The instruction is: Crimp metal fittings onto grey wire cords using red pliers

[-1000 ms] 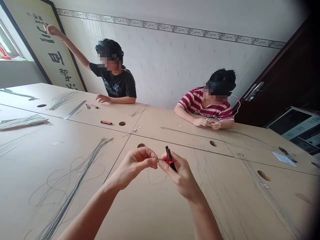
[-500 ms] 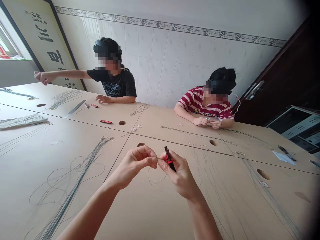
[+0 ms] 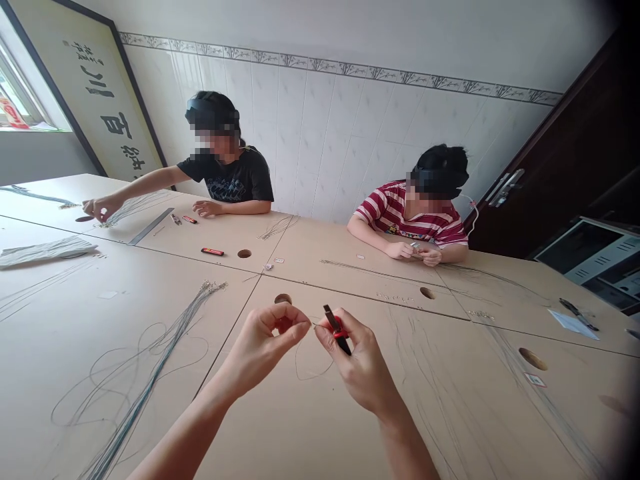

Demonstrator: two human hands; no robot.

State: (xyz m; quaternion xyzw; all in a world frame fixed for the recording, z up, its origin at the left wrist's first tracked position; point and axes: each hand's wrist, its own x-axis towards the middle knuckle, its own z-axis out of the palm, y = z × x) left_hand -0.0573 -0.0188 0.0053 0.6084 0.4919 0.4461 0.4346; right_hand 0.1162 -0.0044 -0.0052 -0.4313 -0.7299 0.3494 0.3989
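Note:
My left hand [image 3: 267, 337] pinches a thin cord end, thumb against forefinger, just left of my right hand. My right hand [image 3: 355, 357] is closed around a small black-and-red tool [image 3: 337, 330] whose dark, squared tip points up; its exact kind is unclear. The thumb and forefinger of that hand also meet at the cord. From between both hands a fine cord [image 3: 297, 368] hangs in a loose loop over the table. What sits at the cord's end is too small to make out. Left of my hands lies a bundle of grey-green cords [image 3: 163, 357] with small metal ends.
Across the wooden table [image 3: 280, 433] sit two people, one in a black shirt [image 3: 235, 180], one in a striped shirt [image 3: 385, 207]. A ruler [image 3: 151, 227], a red-and-black stick-shaped item [image 3: 213, 251], a paper packet [image 3: 47, 252] and more cords [image 3: 425, 373] lie around. Round holes [image 3: 283, 299] pierce the tabletop.
My fingertips have drawn slightly apart, with a short gap between them now. The black-shirted person's outstretched arm has come down to cords on the table. The view has tilted up slightly.

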